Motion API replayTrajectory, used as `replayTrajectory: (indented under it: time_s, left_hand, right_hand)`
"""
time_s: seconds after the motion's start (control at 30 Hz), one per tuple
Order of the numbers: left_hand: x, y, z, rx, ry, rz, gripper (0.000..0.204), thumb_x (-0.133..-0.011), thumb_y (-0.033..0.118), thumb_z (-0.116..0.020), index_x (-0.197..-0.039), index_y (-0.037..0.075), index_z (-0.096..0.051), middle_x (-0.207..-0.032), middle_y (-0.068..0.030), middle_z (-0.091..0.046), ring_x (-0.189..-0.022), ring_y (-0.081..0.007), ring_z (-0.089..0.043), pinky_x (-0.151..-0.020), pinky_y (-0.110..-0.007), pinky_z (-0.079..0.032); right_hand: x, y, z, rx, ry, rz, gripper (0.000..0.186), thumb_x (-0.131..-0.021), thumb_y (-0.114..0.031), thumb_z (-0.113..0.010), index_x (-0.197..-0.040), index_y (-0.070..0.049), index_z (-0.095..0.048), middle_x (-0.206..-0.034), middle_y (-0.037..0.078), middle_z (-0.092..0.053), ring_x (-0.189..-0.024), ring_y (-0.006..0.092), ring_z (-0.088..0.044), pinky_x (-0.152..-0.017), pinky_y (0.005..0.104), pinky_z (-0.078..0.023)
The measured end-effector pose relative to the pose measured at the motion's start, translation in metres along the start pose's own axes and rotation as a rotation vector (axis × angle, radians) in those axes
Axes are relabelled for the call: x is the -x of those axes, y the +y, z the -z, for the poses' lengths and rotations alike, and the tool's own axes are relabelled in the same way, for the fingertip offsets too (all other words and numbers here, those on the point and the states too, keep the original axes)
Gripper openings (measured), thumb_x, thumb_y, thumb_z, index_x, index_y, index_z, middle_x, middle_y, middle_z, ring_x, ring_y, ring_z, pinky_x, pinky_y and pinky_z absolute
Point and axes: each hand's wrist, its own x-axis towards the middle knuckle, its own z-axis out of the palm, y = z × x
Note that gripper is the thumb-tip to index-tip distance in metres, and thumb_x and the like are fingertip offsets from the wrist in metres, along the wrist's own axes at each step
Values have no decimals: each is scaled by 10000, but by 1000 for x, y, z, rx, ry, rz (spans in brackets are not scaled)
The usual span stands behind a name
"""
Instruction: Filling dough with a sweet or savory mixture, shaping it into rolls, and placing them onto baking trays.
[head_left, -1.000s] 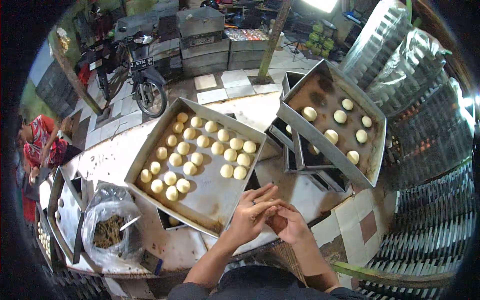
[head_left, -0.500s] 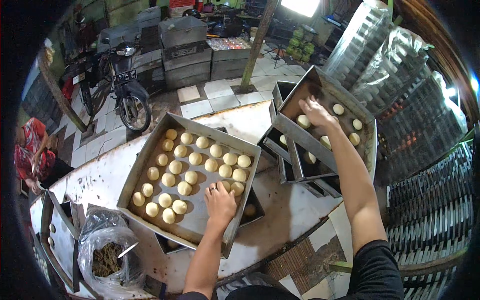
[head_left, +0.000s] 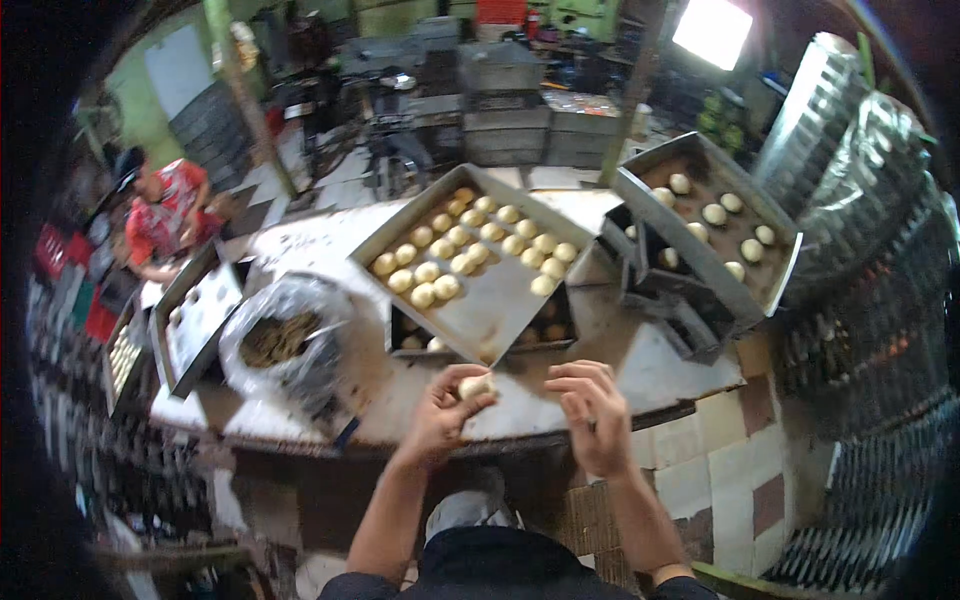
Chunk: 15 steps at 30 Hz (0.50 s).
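Left hand (head_left: pixel 439 415) pinched around a pale dough ball (head_left: pixel 476 385), right hand (head_left: pixel 594 418) apart and loosely uncurled, palm turned inward

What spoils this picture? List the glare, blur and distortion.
Head view: bright white rectangular lamp blown out; head view: dark motorcycle blurred in the background; head view: front edge of the long white-topped table bowed by fisheye distortion.

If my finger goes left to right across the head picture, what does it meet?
Person in the red top → clear plastic bag → the camera wearer's left hand → pale dough ball it holds → right hand → right-hand metal tray.
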Motion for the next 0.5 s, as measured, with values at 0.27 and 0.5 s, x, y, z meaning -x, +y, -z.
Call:
replayTrajectory:
  time_s: [0.27, 0.5]
  left_hand:
    - [133, -40, 40, -210, 380, -25, 179, -1028, 145, -620, -1084, -2, -706, -849, 11, -647, -740, -52, -519, -644, -233, -426]
    - [215, -24, 135, 408, 609, -112, 337, -1049, 231, -597, -1259, -33, -608, -1037, -47, -672, -835, -95, -653, -696, -232, -534]
  right_hand:
    - [69, -25, -176, -195, -103, 342, 206, -956, -209, -583, -1026, -37, -674, -961, 165, -630, -944, 360, -585, -893, 478, -443]
    - [29, -70, -289, -122, -496, 223, 180, -964, -150, -590, -1042, 0, -650, -1003, 201, -617, -985, 383, -580, -924, 446, -468]
